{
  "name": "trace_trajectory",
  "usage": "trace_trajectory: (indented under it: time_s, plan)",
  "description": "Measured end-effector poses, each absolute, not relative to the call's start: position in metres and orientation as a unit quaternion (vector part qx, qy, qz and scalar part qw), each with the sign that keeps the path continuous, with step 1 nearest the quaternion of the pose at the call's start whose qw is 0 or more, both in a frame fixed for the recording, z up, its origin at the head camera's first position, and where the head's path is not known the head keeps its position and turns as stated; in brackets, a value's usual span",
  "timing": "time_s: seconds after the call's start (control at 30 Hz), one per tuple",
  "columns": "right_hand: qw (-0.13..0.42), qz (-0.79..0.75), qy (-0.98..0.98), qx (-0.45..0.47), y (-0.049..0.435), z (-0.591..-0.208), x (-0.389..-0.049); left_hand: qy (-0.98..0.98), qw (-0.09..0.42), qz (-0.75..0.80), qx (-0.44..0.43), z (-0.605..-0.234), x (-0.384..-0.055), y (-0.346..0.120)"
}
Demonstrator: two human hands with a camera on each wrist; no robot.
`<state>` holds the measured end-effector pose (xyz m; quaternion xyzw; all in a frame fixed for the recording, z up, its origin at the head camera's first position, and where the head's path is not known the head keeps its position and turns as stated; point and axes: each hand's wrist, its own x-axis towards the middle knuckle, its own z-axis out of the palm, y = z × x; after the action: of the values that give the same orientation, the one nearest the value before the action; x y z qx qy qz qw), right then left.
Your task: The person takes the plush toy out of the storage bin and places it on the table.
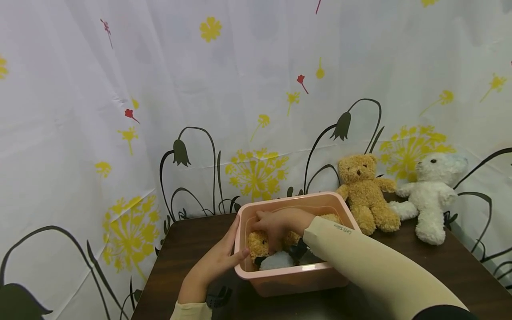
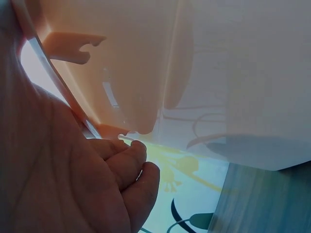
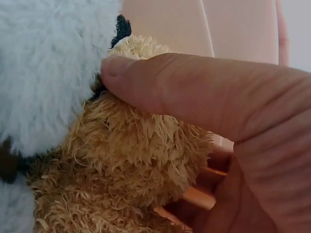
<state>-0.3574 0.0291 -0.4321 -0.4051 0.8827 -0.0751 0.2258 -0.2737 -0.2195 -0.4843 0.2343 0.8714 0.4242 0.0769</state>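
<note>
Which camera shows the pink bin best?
The head view: the pink bin shows its rim, inside and near side. The left wrist view catches wall and rim close up; the right wrist view, only part, behind the brown plush toy.

I count one pink bin (image 1: 300, 281) with at least two plushies inside, one brown plush (image 3: 136, 141), one white plush (image 3: 48, 73), maybe more hidden. Outside it, two bears: one tan bear (image 1: 364, 195), one white bear (image 1: 431, 195). Plus two hands, one left hand (image 1: 214, 262), one right hand (image 1: 282, 224).
</note>
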Motion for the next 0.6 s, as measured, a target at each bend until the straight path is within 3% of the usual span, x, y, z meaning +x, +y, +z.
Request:
trace_trajectory:
  time_s: [0.23, 0.6]
  plan:
    - [0.274, -0.131, 0.859, -0.412, 0.0337, -0.4378, -0.3588, 0.870, 0.077, 0.423, 0.242, -0.4860, -0.2707, -0.2191]
    - [0.242, -0.110, 0.862, -0.431, 0.0355, -0.4362, -0.3657, 0.870, 0.069, 0.427, 0.236, -0.4851, -0.2740, -0.2186]
